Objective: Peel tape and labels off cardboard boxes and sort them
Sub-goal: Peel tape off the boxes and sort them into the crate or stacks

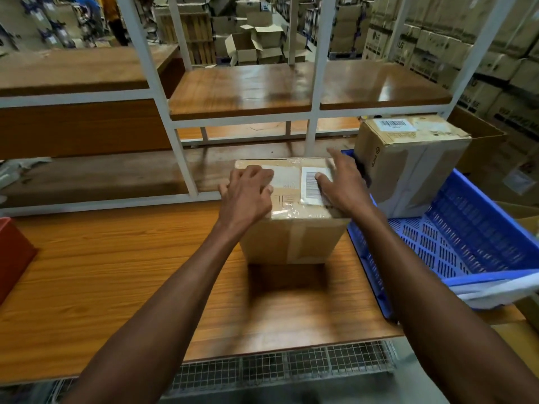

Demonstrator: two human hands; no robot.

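A taped cardboard box (291,240) stands on the wooden table (116,287), in the middle of the head view. Clear tape runs over its top, which carries a white barcode label (309,186) and a paler label at the left. My left hand (248,193) rests on the left part of the top, fingers bent over the paler label. My right hand (342,185) lies on the right part, its thumb on the barcode label and its fingers spread and straight. A second cardboard box (408,167) with its own barcode label (392,124) sits in a blue crate.
The blue plastic crate (466,252) stands at the table's right side, against the first box. A red bin (14,255) sits at the left edge. A white metal shelf frame (186,167) with wooden shelves rises behind the table. Stacked cartons fill the background.
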